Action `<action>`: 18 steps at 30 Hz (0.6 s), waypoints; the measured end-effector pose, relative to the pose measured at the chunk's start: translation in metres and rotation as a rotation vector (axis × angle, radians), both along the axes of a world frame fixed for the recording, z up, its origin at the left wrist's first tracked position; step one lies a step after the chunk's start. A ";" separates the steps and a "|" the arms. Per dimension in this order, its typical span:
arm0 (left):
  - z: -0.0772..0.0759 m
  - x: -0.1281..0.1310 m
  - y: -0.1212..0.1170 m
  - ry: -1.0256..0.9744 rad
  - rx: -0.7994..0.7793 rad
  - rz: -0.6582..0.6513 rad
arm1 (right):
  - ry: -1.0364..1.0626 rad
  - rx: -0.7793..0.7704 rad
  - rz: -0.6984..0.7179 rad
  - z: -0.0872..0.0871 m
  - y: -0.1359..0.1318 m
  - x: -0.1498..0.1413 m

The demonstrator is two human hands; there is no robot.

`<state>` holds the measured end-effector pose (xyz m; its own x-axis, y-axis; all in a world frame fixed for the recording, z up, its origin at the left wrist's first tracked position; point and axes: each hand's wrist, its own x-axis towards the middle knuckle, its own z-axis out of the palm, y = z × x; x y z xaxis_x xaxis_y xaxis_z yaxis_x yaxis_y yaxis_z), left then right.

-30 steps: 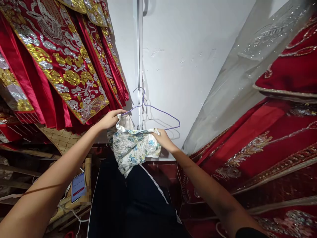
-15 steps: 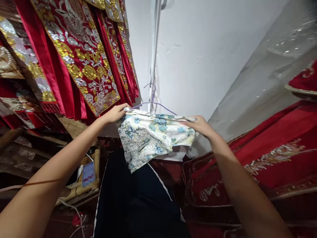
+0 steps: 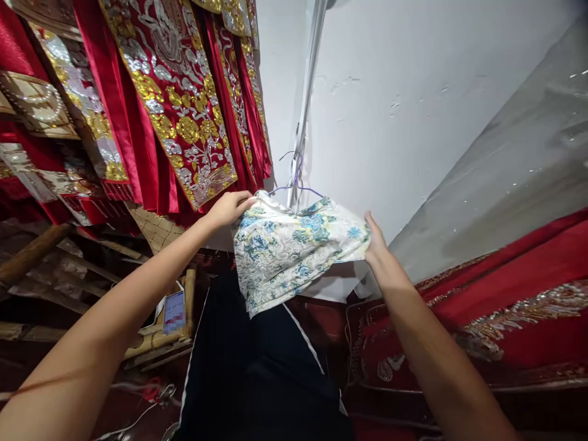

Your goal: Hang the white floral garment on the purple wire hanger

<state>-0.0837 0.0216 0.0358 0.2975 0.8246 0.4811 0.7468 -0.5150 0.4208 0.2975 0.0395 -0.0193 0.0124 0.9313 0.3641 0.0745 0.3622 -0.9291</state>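
Observation:
A white top (image 3: 294, 245) with blue and green flowers hangs in front of me on a thin purple wire hanger (image 3: 310, 190). My left hand (image 3: 232, 208) is closed on its left shoulder, thumb and fingers pinching the cloth. At the other side, my right hand (image 3: 376, 240) grips the right edge of the top; some of its fingers are hidden by the fabric. The hanger's upper part shows above the neckline, beside a metal pole (image 3: 307, 92); its lower part is covered by the top.
Red garments with gold and silver sequins (image 3: 184, 110) hang on the left. Below them is a bamboo rack (image 3: 189, 306) with a lit phone (image 3: 174, 312). To the right, a red beaded garment (image 3: 519, 288) lies near translucent plastic sheeting (image 3: 496, 171). A white wall (image 3: 390, 73) stands behind.
My right hand has moved from the top's upper edge down to its right side edge. The top's shoulders now cover more of the hanger. The view has shifted slightly left.

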 end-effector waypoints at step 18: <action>0.028 0.106 -0.045 -0.662 -0.205 -0.152 | 0.069 -0.014 0.059 0.012 -0.133 -0.054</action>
<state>0.0222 -0.0235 0.0633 0.1154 0.8904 0.4403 0.2270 -0.4551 0.8610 0.2433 -0.0940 -0.0070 -0.0178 0.9363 0.3507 -0.0111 0.3506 -0.9365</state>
